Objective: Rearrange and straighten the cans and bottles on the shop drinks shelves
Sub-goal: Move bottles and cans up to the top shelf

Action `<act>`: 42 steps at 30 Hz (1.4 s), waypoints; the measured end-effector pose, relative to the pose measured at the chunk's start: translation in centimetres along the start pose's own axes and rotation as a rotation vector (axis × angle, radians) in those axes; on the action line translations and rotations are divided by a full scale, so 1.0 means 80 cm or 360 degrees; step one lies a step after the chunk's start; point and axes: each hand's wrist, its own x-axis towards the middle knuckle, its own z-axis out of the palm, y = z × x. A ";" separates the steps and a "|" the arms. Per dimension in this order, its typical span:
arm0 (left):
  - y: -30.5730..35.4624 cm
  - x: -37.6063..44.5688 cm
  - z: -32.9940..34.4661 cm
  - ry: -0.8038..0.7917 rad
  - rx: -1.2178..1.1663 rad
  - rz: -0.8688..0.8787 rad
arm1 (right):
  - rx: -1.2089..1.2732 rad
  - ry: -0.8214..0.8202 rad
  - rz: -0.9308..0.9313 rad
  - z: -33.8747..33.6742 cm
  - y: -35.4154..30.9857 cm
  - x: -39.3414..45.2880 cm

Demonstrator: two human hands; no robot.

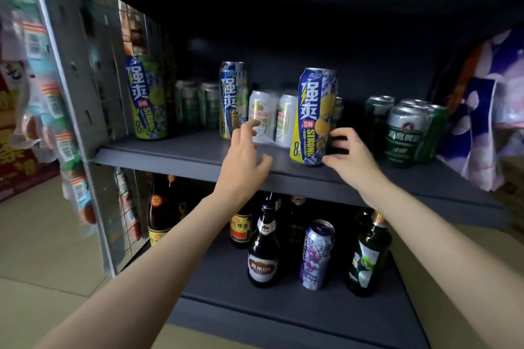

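Note:
On the upper shelf [181, 154] a tall blue-and-yellow lemon can [313, 116] stands near the front edge. My right hand [350, 157] is just right of its lower half, fingers loosely curved, with fingertips and thumb at the can's side but not wrapped round it. My left hand [245, 150] hovers over the shelf with relaxed, spread fingers. Its fingertips are close to two white cans [262, 113] and a second tall blue can [231, 99]. A third tall can [146, 99] stands at the far left.
Green cans [402, 133] cluster on the right of the upper shelf, and more green cans [195, 105] stand at the back. The lower shelf holds brown bottles [263, 246], a purple can [316, 255] and a green bottle [367, 258]. A patterned bag [487, 110] hangs at the right.

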 end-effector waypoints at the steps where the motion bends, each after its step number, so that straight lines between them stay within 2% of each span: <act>1: -0.002 0.004 0.000 -0.0004 0.0031 -0.0014 | 0.0093 -0.0008 0.0046 -0.001 0.001 0.005; 3: -0.008 0.013 -0.002 0.0023 0.0069 -0.0080 | 0.0257 -0.0043 0.0101 -0.003 0.001 0.016; 7: -0.032 0.031 -0.012 0.0143 0.0101 -0.0295 | 0.0288 -0.0090 0.0092 0.016 -0.013 0.039; 13: -0.066 0.072 -0.023 0.0257 0.0021 -0.0547 | 0.0226 0.0315 0.0068 0.051 -0.012 0.042; 17: -0.080 0.113 -0.007 0.0180 -0.0111 -0.0736 | 0.0142 0.0351 0.0043 0.047 -0.016 0.040; 25: -0.105 0.167 0.019 0.0379 -0.0374 -0.0887 | 0.0465 0.0339 0.0010 0.050 -0.013 0.042; 30: -0.093 0.142 0.007 0.0446 -0.0243 -0.0735 | 0.0400 0.0336 -0.0018 0.048 -0.004 0.044; 35: -0.034 0.071 -0.043 0.0264 -0.0282 -0.0549 | 0.0233 0.0227 0.0205 0.035 -0.019 0.047; 38: 0.017 0.041 -0.082 0.0048 -0.0359 -0.0599 | 0.0135 -0.0084 0.0403 0.006 -0.056 0.035; 42: 0.073 0.030 -0.138 -0.0181 -0.0420 -0.0739 | 0.0060 -0.0474 0.0413 -0.045 -0.119 -0.007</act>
